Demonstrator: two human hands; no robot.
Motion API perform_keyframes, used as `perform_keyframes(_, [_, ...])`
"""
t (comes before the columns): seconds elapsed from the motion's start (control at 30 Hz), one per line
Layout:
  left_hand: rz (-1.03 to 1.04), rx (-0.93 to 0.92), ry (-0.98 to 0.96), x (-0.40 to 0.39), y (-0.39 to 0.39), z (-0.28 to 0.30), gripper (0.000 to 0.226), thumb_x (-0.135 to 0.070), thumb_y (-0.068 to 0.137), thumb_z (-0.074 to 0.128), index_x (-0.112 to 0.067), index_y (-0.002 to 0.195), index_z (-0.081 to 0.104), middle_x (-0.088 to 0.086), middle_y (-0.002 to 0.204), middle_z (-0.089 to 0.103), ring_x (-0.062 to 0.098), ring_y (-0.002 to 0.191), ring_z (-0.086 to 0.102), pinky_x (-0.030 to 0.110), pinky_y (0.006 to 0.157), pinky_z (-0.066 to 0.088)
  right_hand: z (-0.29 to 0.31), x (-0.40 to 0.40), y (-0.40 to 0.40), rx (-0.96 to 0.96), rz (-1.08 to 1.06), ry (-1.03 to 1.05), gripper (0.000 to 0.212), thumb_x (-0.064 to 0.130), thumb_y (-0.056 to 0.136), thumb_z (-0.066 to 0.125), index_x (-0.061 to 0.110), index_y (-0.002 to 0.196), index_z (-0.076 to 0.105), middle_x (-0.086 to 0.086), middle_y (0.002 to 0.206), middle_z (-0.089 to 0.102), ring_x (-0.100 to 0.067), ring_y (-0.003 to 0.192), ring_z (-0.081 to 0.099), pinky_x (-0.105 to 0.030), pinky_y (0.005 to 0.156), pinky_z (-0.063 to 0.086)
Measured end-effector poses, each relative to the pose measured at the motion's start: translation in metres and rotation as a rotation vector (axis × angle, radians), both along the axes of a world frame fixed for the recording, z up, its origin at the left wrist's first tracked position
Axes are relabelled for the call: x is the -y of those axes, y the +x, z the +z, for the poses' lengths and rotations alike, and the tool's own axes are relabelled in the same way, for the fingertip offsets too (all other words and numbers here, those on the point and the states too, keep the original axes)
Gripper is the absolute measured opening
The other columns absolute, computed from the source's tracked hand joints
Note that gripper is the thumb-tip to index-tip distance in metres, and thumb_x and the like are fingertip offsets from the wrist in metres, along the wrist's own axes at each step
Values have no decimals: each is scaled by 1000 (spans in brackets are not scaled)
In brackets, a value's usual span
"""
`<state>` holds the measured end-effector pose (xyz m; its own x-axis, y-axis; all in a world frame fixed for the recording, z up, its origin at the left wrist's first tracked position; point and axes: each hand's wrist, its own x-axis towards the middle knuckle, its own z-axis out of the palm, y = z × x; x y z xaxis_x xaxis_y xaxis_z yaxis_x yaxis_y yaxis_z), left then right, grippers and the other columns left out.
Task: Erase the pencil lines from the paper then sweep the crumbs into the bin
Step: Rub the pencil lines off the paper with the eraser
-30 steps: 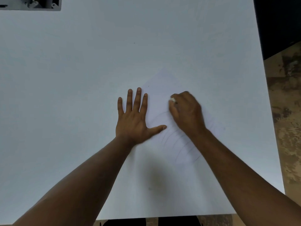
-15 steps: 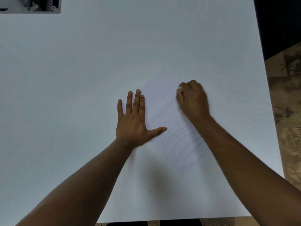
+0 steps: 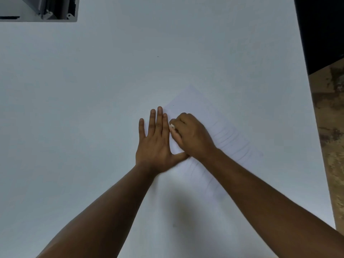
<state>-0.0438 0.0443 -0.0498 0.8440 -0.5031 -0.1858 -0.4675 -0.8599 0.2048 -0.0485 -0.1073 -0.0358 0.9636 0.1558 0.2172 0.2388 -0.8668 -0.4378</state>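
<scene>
**Fingers curled on eraser, other hand flat**

Fingers (image 3: 179,121) of right hand (image 3: 191,136) curl tight round one small white eraser (image 3: 172,126) — only its tip shows, pressed to the white paper sheet (image 3: 229,131) just beside the left index finger. Left hand (image 3: 155,144) lies flat, five fingers extended, thumb spread, holding one sheet on the white table (image 3: 93,108). Faint curved pencil lines (image 3: 232,140) — several, uncountable. One grey bin-like frame (image 3: 46,12), far left corner.
</scene>
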Motion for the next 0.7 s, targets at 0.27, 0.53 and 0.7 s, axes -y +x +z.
perform_keyframes(0.27, [26, -56, 5, 2, 1, 4, 131, -100, 77, 20, -6, 161, -15, 9, 169, -24, 25, 156, -24, 61, 125, -4, 3, 68, 38, 78, -388, -159, 10, 9, 87, 59, 5, 80, 66, -12, 74, 55, -31, 63, 53, -42, 58, 47])
perform_keyframes(0.53, [17, -11, -21, 1, 0, 1, 131, -100, 77, 20, -3, 163, -1, 15, 171, -12, 29, 159, -13, 62, 125, 2, 1, -1, 19, -18, 13, -43, 29, 22, 96, 48, 4, 98, 70, -12, 87, 63, -27, 75, 58, -42, 67, 51])
perform_keyframes(0.7, [27, -73, 7, 1, 1, 3, 132, -100, 77, 22, -5, 162, -9, 10, 170, -21, 26, 156, -23, 61, 125, -5, 0, 45, 46, 68, -180, -162, 21, 15, 93, 52, 4, 90, 69, -14, 81, 59, -32, 68, 57, -41, 63, 49])
